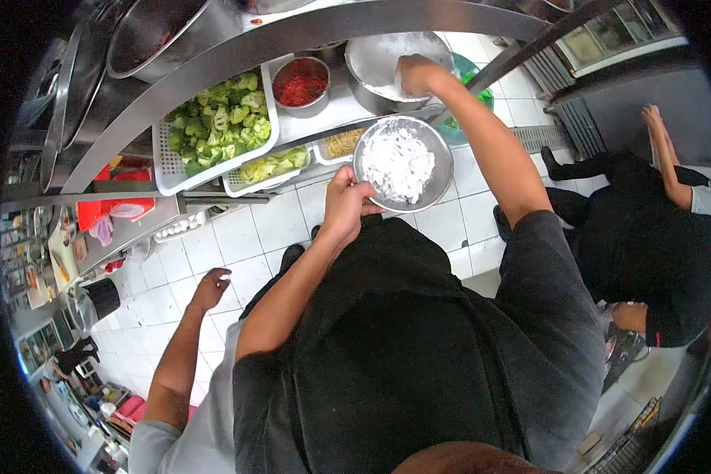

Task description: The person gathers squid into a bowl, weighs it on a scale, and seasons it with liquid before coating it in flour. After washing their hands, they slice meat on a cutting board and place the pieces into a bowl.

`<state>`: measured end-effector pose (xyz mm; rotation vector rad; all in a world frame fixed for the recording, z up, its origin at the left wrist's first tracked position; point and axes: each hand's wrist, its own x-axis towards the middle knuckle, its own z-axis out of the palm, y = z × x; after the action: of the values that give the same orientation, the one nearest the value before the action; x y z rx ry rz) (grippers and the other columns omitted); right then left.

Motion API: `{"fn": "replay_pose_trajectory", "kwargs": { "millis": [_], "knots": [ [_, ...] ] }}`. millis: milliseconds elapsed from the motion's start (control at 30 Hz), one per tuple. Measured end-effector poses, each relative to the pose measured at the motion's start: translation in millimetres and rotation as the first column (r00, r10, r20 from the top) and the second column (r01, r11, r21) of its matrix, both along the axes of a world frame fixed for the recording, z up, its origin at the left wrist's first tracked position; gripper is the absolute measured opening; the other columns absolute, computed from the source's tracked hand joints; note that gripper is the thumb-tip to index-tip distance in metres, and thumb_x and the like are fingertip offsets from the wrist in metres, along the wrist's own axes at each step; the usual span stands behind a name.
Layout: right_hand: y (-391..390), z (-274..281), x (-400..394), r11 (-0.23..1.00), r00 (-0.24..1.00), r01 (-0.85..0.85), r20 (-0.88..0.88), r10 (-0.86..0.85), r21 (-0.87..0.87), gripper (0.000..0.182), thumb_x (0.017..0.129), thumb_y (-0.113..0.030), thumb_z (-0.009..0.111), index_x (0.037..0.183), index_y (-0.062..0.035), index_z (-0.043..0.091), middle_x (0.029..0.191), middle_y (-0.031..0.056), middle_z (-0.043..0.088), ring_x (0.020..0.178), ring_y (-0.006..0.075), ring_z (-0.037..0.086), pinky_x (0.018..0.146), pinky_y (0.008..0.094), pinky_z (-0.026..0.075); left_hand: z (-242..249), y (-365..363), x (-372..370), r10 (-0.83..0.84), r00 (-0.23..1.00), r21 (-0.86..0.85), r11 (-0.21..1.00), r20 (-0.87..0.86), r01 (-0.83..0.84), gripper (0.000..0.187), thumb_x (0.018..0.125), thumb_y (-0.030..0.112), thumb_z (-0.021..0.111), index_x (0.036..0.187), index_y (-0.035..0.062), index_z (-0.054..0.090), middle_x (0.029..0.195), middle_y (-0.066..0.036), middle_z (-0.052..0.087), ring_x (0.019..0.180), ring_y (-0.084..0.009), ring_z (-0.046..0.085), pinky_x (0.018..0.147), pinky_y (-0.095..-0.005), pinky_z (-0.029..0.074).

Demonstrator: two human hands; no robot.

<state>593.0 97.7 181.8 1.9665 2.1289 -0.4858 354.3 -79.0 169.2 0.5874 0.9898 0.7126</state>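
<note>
My left hand [346,207] grips the near left edge of a metal bowl [444,163], thumb over the rim. Inside the bowl lies a heap of clumpy white powder [399,164]. My right hand [419,77] reaches down into a wide metal pot [375,101] on the shelf; white powder coats the pot's inside. The fingers of that hand are bent and partly hidden, so what they hold cannot be made out. The bowl hangs in front of the shelf edge, just below the pot.
Left of the pot stand a tin of chopped red peppers [301,81] and a white basket of broccoli [221,122]. Beneath are a basket of pale green vegetables [272,166] and a tray of noodles [341,145]. A curved metal bar [292,35] crosses above. Co-workers stand on both sides.
</note>
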Motion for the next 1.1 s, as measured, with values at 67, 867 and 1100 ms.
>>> {"fn": "replay_pose_trajectory", "kwargs": {
  "millis": [67, 867, 1100],
  "knots": [
    [16, -16, 11, 0.992, 0.994, 0.046, -0.103, -0.035, 0.113, 0.033, 0.074, -0.010, 0.056, 0.105, 0.0002, 0.065, 0.109, 0.0248, 0.063, 0.103, 0.0361, 0.062, 0.089, 0.0423, 0.050, 1, -1, -1, 0.018, 1.000, -0.010, 1.000, -0.002, -0.018, 0.015, 0.076, -0.005, 0.050, 0.085, 0.0044, 0.042, 0.088, -0.014, 0.058, 0.074, -0.0250, 0.066, 0.058, -0.0392, 0.061],
    [4, 16, 15, 0.956, 0.962, 0.179, -0.246, -0.121, 0.232, 0.042, 0.077, -0.013, 0.051, 0.115, 0.0024, 0.059, 0.123, 0.0273, 0.055, 0.116, 0.0406, 0.050, 0.100, 0.0418, 0.040, -10, 29, 13, -0.089, 0.995, -0.069, 0.994, -0.044, 0.086, 0.023, 0.075, -0.004, 0.053, 0.098, 0.0009, 0.048, 0.093, -0.014, 0.060, 0.077, -0.0229, 0.066, 0.062, -0.0361, 0.060],
    [-10, 8, 24, 0.898, 0.969, 0.183, -0.225, -0.098, 0.399, 0.038, 0.075, -0.015, 0.059, 0.109, 0.0016, 0.062, 0.117, 0.0267, 0.058, 0.110, 0.0403, 0.055, 0.097, 0.0421, 0.042, -3, 52, -6, -0.267, 0.963, -0.072, 0.962, -0.025, 0.265, 0.028, 0.076, -0.003, 0.052, 0.104, -0.0005, 0.047, 0.096, -0.013, 0.059, 0.077, -0.0218, 0.065, 0.063, -0.0343, 0.059]
  ]
}}
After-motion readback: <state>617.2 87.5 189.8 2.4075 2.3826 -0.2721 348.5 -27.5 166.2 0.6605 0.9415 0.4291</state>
